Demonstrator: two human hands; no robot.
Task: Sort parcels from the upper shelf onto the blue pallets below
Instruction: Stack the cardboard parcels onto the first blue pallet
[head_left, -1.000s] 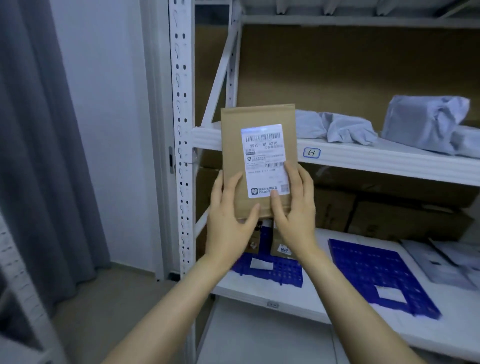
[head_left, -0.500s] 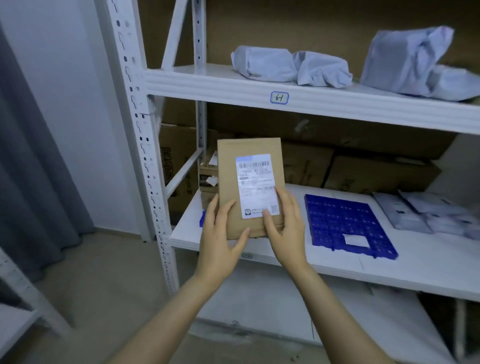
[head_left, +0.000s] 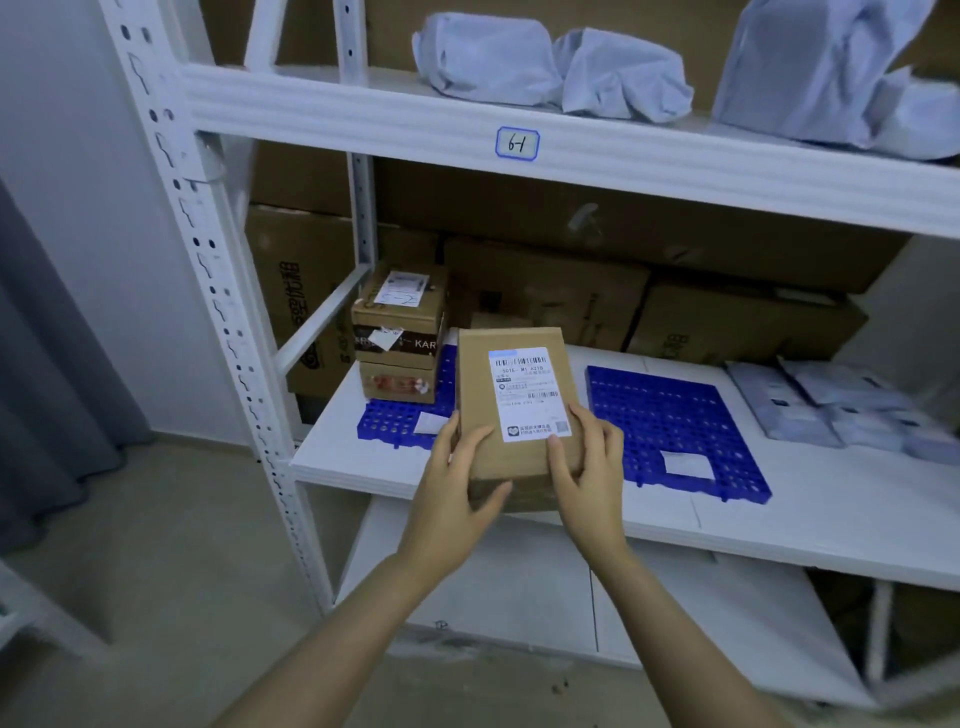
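Centre of my frame: a flat brown cardboard parcel (head_left: 511, 415), taller than wide, carries a white shipping label (head_left: 527, 395) with barcodes on the right half of its face. It is held up in front of the lower shelf (head_left: 831, 519), between the two blue pallets in the picture and overlapping the right edge of the left pallet (head_left: 395, 423). I cannot tell whether its lower end touches the shelf. The left pallet bears a stack of small cartons (head_left: 400, 332) with a white slip on top. The right pallet (head_left: 675, 426) holds only a small white slip (head_left: 685, 464). Flat grey mailers (head_left: 831, 405) lie on the lower shelf at right of the frame, and large cartons (head_left: 545, 312) line its back. On the upper shelf (head_left: 623, 156), tagged 6-1 (head_left: 517, 143), sit crumpled grey bagged parcels (head_left: 488, 62). Both bare forearms reach in from the bottom of the frame. The left hand (head_left: 452, 493) grasps the parcel's lower left corner, fingers (head_left: 470, 441) on its face and thumb under its lower edge. The right hand (head_left: 592, 483) grasps the lower right corner, thumb pressed just below the label.
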